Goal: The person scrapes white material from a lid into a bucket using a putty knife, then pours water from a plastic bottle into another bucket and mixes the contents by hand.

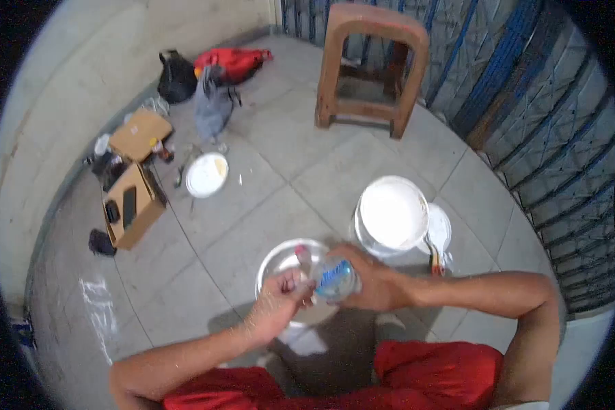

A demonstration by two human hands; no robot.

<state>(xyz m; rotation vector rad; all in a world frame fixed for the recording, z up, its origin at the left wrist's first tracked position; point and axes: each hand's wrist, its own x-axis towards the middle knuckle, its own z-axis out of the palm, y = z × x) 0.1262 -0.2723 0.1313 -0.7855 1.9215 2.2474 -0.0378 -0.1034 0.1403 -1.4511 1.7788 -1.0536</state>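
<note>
My right hand (369, 283) is wrapped round a clear plastic bottle (333, 280) with a blue label. The bottle is tilted over a round metal bowl (261, 279) on the floor in front of me. A small pinkish-red piece (301, 251) shows above the bowl, close to the bottle's upper left. My left hand (285, 295) is beside the bottle, over the bowl's left side, its fingers curled together; I cannot tell what they hold. Both forearms and the bottle hide part of the bowl.
Right of the bowl stands a white bucket (363, 236), with a white lid (444, 229) and a dark-handled tool (436, 261) beside it. Farther off are a brown plastic stool (326, 75), a white round lid (201, 179), a cardboard box (143, 215) and several bags (215, 106).
</note>
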